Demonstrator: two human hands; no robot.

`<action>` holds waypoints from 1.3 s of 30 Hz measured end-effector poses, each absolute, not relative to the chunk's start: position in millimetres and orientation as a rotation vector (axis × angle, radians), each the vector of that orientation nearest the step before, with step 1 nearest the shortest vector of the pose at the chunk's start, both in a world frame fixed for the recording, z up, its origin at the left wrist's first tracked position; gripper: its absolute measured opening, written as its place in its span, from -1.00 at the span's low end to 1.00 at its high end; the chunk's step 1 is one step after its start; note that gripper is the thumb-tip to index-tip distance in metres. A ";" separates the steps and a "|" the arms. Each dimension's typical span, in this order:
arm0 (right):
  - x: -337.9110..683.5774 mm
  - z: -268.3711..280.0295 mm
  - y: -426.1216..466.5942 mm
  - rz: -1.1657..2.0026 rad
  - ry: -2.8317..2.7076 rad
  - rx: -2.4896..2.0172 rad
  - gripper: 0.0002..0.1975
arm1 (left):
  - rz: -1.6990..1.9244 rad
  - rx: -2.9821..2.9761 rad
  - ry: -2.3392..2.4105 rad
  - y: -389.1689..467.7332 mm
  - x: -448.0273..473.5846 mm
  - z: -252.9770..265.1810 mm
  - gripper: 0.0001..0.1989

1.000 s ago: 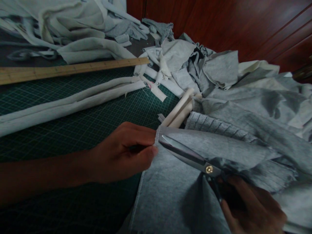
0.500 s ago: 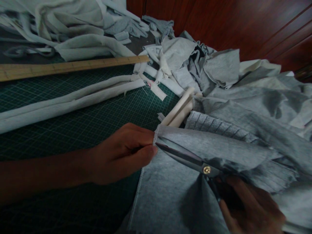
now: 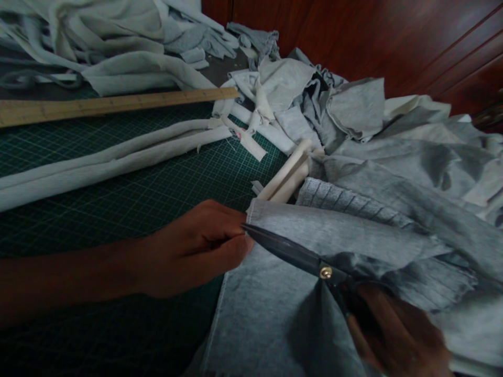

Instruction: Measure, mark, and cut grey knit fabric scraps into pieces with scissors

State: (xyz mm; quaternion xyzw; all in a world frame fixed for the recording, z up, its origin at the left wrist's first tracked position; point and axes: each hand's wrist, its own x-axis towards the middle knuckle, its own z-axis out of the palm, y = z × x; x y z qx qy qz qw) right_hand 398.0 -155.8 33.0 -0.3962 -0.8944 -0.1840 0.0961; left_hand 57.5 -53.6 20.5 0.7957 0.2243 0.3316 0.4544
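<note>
Grey fabric (image 3: 271,303) with a stitched edge lies in front of me, partly over the green cutting mat (image 3: 176,178). My left hand (image 3: 200,246) pinches its edge between thumb and fingers. In my right hand (image 3: 401,330) are dark-bladed scissors (image 3: 285,248) with a brass pivot screw. Their blades are closed together along the fabric, the tips touching the spot by my left fingertips. The scissor handles are partly hidden by my fingers and shadow.
A wooden ruler (image 3: 118,104) and long pale fabric strips (image 3: 118,157) lie across the mat. Crumpled grey and cream cloth pieces (image 3: 291,84) are heaped behind and to the right. A reddish wooden panel (image 3: 353,36) stands at the back.
The scissor blades, slightly parted before, have closed and their tips have moved a little left toward my left fingers. My left hand keeps its pinch on the fabric.
</note>
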 end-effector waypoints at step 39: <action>405.7 29.8 -163.5 -0.470 -2.560 -1.310 -0.88 | 0.885 2.042 0.637 -56.1 55.4 21.0 -0.58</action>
